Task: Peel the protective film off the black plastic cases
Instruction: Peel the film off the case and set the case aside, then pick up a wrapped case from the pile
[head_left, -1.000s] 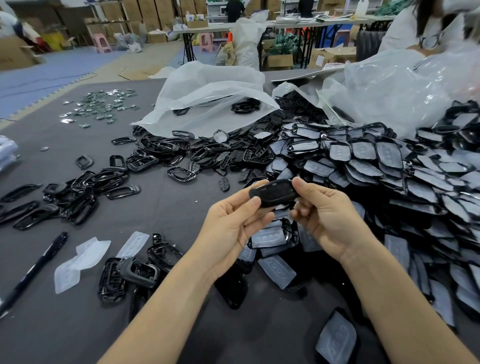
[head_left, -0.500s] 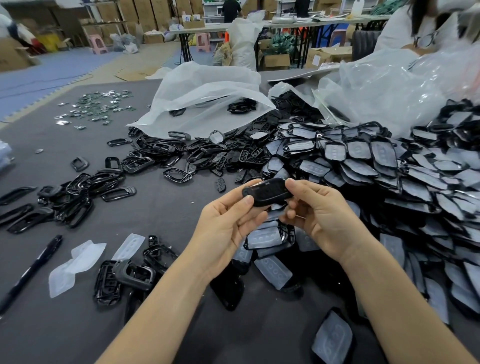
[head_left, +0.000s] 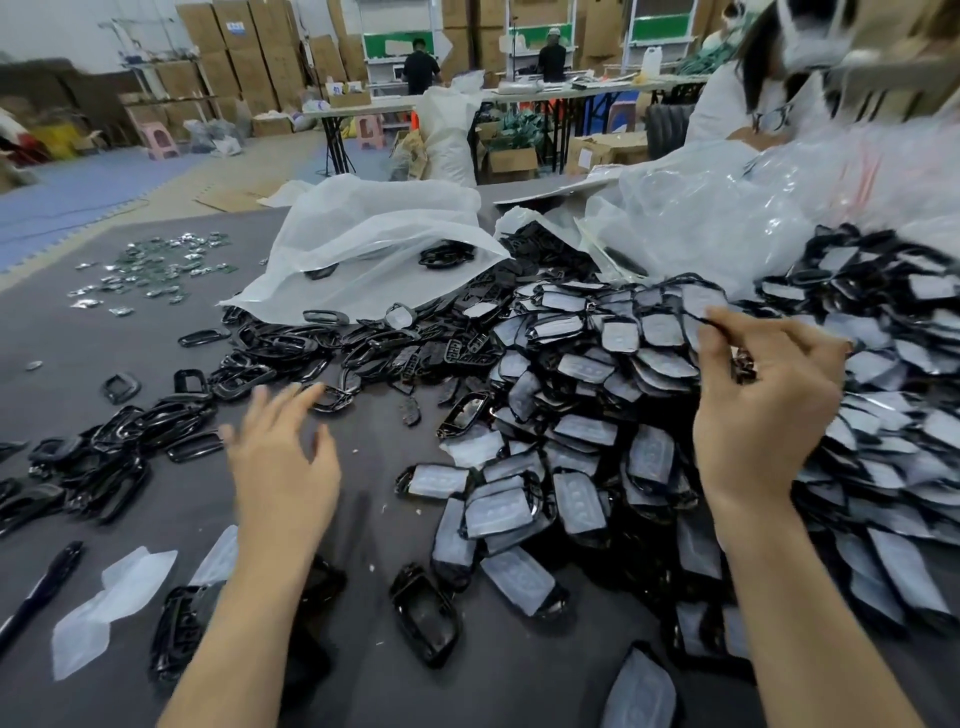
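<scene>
Judging by the piles, most of the work is left. A great heap of black plastic cases (head_left: 649, 467) under whitish film fills the right half of the grey tabletop (head_left: 156, 353), with fewer bare cases (head_left: 130, 441) toward its left edge and peeled films (head_left: 114, 597) near the front-left corner. The left hand (head_left: 283, 457) hovers spread and empty; the right hand (head_left: 763, 405) curls over the heap — whether it pinches a case, I cannot tell. Beyond the far edge lie clear bags (head_left: 363, 249) and stacked cartons (head_left: 228, 41).
</scene>
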